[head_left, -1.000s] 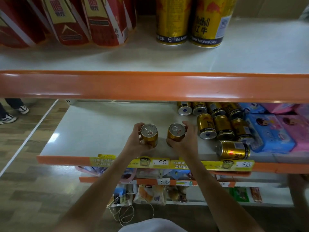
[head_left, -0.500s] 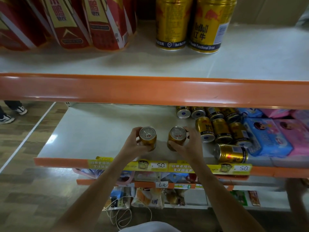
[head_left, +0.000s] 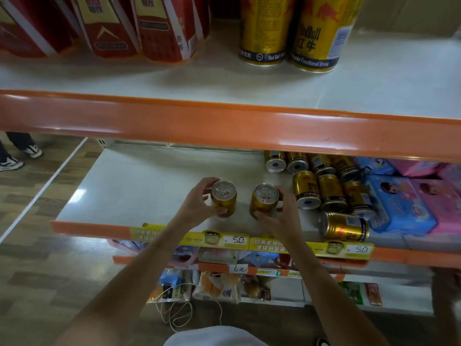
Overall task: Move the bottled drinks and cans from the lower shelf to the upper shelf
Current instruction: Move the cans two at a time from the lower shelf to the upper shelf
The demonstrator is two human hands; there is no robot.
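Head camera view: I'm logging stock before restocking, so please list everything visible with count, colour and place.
held cans: two, gold, upright at lower shelf front, one per hand
lying cans: eight, gold, lower shelf, right of hands
standing cans: two, gold, upper shelf
cartons: several, red, upper shelf left
packs: several, blue and pink, lower shelf far right
price tags: yellow, lower shelf edge
left hand: grips left held can
right hand: grips right held can
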